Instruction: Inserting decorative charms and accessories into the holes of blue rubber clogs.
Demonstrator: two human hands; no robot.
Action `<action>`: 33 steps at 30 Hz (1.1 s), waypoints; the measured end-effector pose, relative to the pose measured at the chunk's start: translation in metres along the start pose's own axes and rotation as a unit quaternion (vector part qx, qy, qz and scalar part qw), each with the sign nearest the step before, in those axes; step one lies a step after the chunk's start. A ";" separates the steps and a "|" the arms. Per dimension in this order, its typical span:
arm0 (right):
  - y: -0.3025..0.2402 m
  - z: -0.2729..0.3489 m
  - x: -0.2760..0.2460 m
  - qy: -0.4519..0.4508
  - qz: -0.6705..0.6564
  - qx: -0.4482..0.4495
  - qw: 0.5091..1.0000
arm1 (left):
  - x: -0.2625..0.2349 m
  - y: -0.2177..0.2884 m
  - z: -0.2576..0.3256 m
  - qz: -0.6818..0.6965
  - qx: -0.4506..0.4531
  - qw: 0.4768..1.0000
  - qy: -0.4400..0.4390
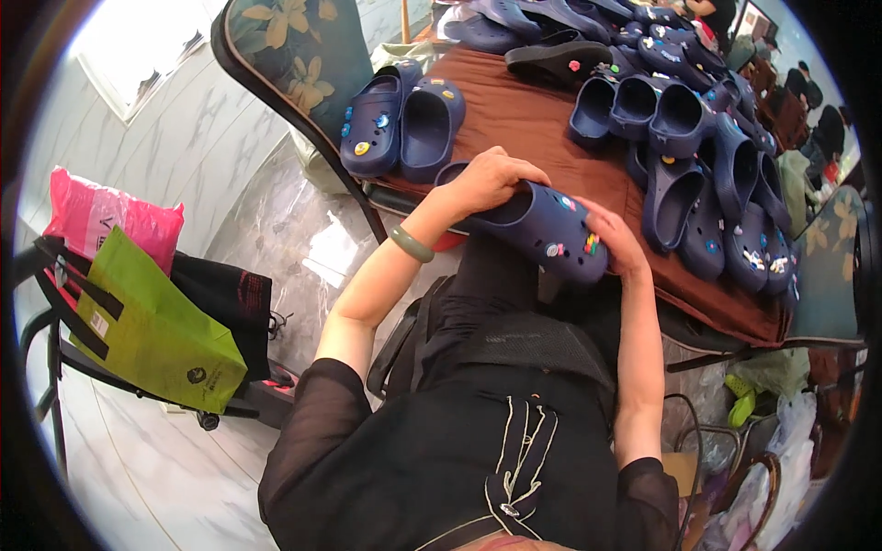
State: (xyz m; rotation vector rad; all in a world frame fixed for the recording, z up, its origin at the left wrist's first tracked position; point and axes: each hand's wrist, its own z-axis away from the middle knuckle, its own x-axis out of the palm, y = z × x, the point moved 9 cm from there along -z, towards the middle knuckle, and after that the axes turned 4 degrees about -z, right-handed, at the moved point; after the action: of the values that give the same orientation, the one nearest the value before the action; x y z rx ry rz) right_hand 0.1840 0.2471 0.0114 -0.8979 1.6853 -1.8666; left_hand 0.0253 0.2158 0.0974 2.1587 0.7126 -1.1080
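Between my two hands is a navy blue clog [525,228] with small coloured charms on its toe, held above my lap at the near edge of the table. My left hand [494,181] grips the clog's side by the foot opening, fingers bent over the rim. At the toe end, my right hand [616,241] is closed round the clog beside the charms. A pair of matching clogs stands just beyond my left hand: one clog [372,129] carries charms at its toe, and the other clog [430,127] turns its opening toward me.
Many more navy clogs [680,119] crowd the right and far parts of the brown table cover [524,119]. Flowered chair backs [299,55] flank the table. At left, a green bag [170,321] and a pink package [115,216] rest on a black-framed rack. Other people are at the far right.
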 end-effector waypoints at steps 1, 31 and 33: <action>-0.005 0.004 0.014 -0.006 0.004 0.001 1.000 | -0.005 -0.001 0.002 -0.002 -0.004 1.000 0.005; -0.078 -0.086 0.226 0.123 0.444 -0.270 0.846 | -0.040 -0.094 0.150 -0.110 -0.081 0.976 0.168; -0.083 -0.069 0.259 0.102 0.586 -0.442 0.671 | -0.047 -0.097 0.154 0.029 -0.094 0.975 0.200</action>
State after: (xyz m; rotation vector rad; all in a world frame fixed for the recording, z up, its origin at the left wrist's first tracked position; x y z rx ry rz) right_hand -0.0346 0.1195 0.1323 0.2754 2.4055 -0.2112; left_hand -0.1452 0.1616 0.0393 2.2405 0.8839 -0.5507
